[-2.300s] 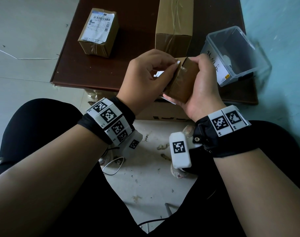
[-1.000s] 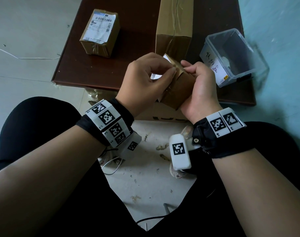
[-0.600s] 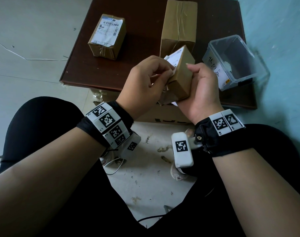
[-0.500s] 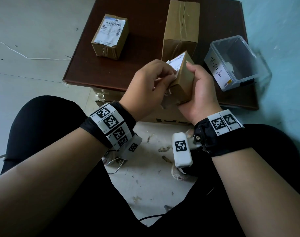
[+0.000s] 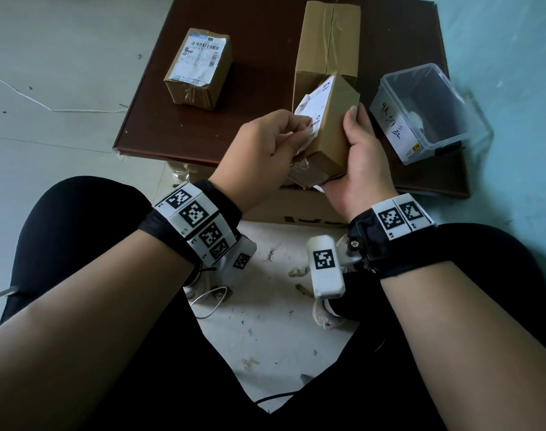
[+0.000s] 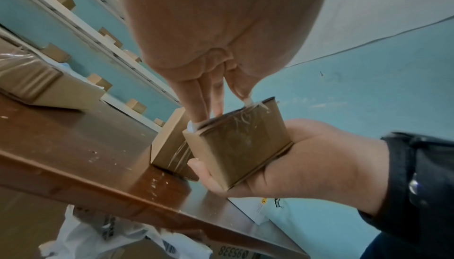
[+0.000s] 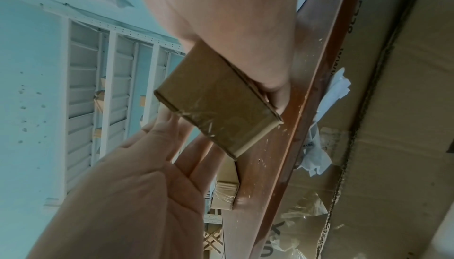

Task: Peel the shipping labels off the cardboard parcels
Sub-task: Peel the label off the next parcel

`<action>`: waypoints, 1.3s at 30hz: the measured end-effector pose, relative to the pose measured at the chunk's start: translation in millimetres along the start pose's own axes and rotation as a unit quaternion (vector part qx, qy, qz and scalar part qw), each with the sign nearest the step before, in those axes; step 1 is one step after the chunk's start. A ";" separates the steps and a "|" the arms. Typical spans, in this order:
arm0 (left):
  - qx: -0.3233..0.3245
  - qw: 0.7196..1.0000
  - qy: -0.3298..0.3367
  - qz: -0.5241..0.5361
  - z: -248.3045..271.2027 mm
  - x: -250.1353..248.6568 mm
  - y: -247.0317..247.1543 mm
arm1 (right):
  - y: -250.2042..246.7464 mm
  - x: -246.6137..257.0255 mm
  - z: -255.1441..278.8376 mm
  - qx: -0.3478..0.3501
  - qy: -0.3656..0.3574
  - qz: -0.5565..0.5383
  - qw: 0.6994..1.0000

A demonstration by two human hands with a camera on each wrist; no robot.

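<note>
Label (image 5: 312, 115) now half-lifted off tilted, tape-wrapped parcel (image 5: 330, 132)

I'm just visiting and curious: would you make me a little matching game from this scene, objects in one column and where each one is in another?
Things:
1. small parcel
2. labelled parcel
3. tall parcel
4. clear plastic tub

Places:
A. far middle of the brown table
B. right edge of the table
C. held in the right hand
D. left part of the table

Pairs: 1-C, 2-D, 3-A, 4-B
</note>
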State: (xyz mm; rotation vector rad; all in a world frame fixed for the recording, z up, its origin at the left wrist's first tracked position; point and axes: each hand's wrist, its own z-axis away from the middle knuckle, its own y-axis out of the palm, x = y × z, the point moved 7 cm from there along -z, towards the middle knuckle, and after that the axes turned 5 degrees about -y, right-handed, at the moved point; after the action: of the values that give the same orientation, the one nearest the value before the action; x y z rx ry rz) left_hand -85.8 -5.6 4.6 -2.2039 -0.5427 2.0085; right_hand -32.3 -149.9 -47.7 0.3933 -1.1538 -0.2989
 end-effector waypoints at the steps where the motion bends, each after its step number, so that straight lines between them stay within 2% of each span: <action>1: -0.001 1.000 0.000 -0.003 -0.2 0.0 0.8 | -0.9 -0.3 -0.5 -0.002 0.002 -0.002 1.000; 8: -0.001 1.000 0.017 0.003 -1.0 -1.5 3.4 | -7.9 -6.9 -8.1 -0.021 0.020 -0.010 1.000; 18: 0.023 0.999 0.023 0.016 -1.3 -2.7 7.0 | -9.1 -9.8 -16.9 -0.007 0.022 -0.024 0.999; 30: -0.002 0.999 0.017 0.038 -3.3 0.4 6.7 | -8.6 -4.9 -12.0 -0.008 0.022 -0.041 0.999; 39: -0.027 0.998 0.052 0.023 -1.7 -0.9 4.6 | -7.3 0.0 -9.4 -0.006 0.010 -0.045 0.999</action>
State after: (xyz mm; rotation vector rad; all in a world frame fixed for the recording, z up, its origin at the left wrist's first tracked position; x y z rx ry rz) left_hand -83.3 -9.8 4.2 -2.3580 -0.5446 1.9090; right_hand -23.8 -155.1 -54.3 0.4369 -1.1165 -0.3801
